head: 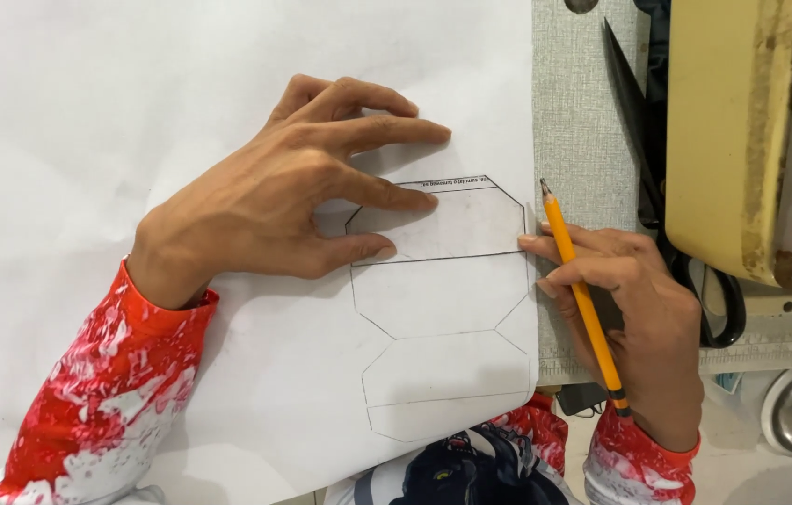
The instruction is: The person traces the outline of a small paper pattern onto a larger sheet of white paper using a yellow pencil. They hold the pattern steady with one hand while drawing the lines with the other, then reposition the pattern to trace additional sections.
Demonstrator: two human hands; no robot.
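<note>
Pencil (583,299) gripped in right hand (644,327), tip up-left; left hand (274,196) spread, pinning template (457,224).

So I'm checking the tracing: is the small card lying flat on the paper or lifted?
Flat. The left hand presses the card onto the white paper; the right hand holds a pencil at its edge.

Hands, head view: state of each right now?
Left hand: open, fingers spread, pressing a small grey card template flat on the white paper sheet.
Right hand: closed around a yellow pencil.
</note>
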